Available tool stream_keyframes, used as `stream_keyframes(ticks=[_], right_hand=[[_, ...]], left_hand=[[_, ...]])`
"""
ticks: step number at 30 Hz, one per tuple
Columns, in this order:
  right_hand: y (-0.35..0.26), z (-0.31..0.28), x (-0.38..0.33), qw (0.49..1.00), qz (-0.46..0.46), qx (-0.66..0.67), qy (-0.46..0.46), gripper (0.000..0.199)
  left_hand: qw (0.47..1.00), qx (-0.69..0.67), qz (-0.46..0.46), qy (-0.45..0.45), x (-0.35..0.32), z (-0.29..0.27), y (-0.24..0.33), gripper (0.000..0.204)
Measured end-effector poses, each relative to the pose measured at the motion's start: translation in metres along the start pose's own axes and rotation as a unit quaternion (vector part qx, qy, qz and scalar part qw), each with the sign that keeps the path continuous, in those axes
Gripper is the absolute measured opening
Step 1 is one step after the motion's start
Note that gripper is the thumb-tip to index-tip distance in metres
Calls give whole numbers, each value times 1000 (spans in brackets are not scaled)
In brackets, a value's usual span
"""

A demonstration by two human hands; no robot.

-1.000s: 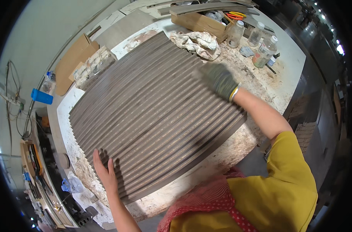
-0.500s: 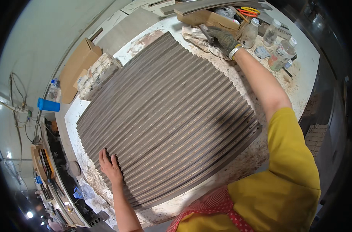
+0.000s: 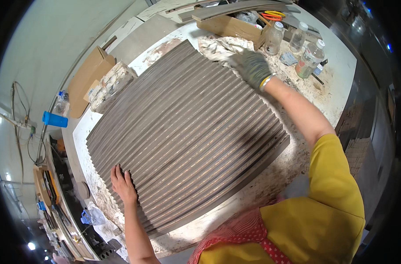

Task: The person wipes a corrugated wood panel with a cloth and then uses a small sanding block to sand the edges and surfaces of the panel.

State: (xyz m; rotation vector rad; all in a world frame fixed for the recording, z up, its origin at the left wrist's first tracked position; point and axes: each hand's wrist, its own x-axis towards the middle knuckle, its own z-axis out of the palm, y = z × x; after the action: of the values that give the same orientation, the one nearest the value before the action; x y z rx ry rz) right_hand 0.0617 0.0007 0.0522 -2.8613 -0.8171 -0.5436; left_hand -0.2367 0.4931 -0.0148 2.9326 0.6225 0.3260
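Observation:
A large grey-brown ridged panel [image 3: 187,136] lies on the white table, its ridges running from lower left to upper right. My bare left hand [image 3: 123,184] rests on the panel near its left edge, fingers stretched out and touching the ridges. At the far right edge is my right hand [image 3: 254,69], in a dark grey work glove with a yellow cuff. Motion smears its fingers, so what they hold, if anything, cannot be made out. Just beyond it a crumpled, stained white cloth [image 3: 218,47] lies on the table.
Several clear bottles [image 3: 274,38] stand at the far right, near a cardboard box [image 3: 227,27] with strips across it. A wrapped block [image 3: 114,83] and brown cardboard [image 3: 91,72] flank the panel's far left side. Brown dust marks the white tabletop [image 3: 293,169].
My right hand has come nearer, from the cloth toward the panel's far right edge. The flat grey piece seen in its fingers earlier is no longer distinguishable. My left hand stays put.

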Motion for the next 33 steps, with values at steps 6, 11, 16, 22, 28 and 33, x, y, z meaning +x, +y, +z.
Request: stream_keyframes(ticks=[6,11,16,22,28,33], right_hand=[[-10,33,-29,987,-156,23,-23,23],[-26,0,-5,998,55,-35,14,32],[-168,0,-8,928,-291,211,-102,14],[-76,65,14,991,-89,89,-42,16],[-39,37,27,958,-186,186,112,17],[-170,63,-3,942,-259,208,-57,18]], left_hand=[[1000,-3,-1,3,0,-1,4,48],[1000,-4,-15,-3,-1,-1,4,49],[1000,2,-18,7,0,-1,6,48],[1000,0,-22,-11,0,-2,6,50],[1000,10,-22,5,0,0,6,49],[1000,0,-24,-13,1,-5,9,50]])
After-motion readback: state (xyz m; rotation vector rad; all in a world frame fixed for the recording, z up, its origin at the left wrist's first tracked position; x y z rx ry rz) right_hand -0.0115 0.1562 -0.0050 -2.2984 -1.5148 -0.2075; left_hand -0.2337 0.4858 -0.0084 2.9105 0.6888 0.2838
